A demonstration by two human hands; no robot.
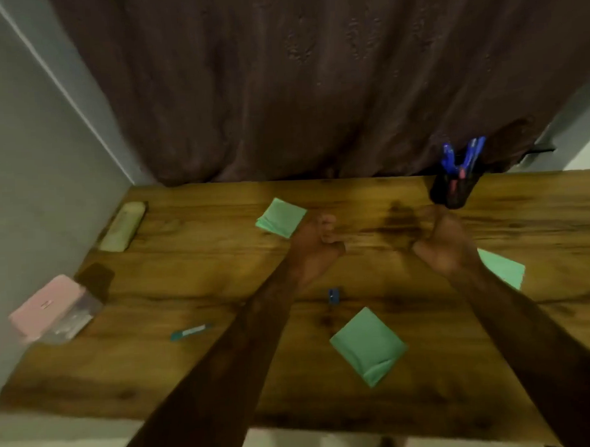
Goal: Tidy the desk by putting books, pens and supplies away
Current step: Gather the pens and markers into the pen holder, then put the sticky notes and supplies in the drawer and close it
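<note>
Spanning wall to curtain (314, 80), wooden desk (192, 373) holds scattered green notepads (368, 343).

Two bare forearms reach over a brown wood-grain worktop (209, 372). The left hand (316, 246) is curled into a loose fist, holding nothing visible; the right hand (445, 242) is also curled, palm side up, just near a black mesh pen holder (452, 191) with blue pens (463, 157) at the far right. Three green paper pads lie around: one far (280, 217) beside the left hand, one (503, 268) partly under the right wrist, one near (368, 345). A small blue sharpener (333, 296) sits between the forearms. A teal pen (190, 331) lies left, a pink case (52, 308) and a pale yellowish block (123, 225) by the grey wall (24, 167). A dark brown curtain (314, 80) hangs behind. The picture is blurred.
</note>
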